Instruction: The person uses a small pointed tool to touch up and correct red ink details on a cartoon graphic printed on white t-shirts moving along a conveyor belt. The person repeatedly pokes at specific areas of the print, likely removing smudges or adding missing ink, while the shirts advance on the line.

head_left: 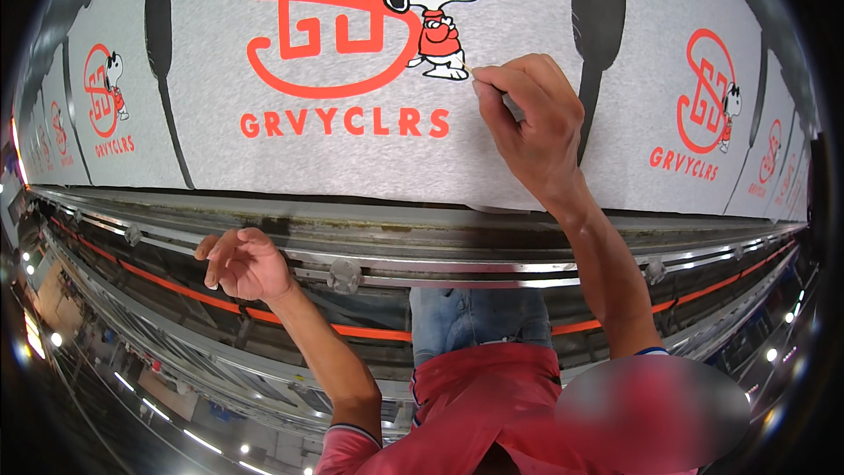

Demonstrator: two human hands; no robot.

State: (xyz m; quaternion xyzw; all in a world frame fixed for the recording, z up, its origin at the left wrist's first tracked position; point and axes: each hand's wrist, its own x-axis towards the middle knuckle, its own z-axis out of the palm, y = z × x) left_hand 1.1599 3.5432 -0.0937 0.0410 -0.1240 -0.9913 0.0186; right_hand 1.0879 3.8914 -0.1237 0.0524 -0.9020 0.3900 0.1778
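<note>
My right hand [538,114] pinches a thin, pale stick [469,68], like a toothpick, between thumb and forefinger. Its tip reaches the feet of a printed cartoon dog [442,35] in dark glasses and a red top. The dog stands beside a large red emblem [330,35], with red lettering [345,123] below, on a light grey fabric panel [207,62] lying flat. Over the metal rail along the near edge hangs my left hand [249,266], holding nothing, with its fingers loosely curled and apart. Whether the stick touches the print is too fine to tell.
More grey panels with the same print, like the right-hand panel [655,105], run on to both sides, with dark strips [600,9] between. A metal rail [457,280] with clear knobs [345,276] borders the near edge; an orange bar [374,332] runs below it.
</note>
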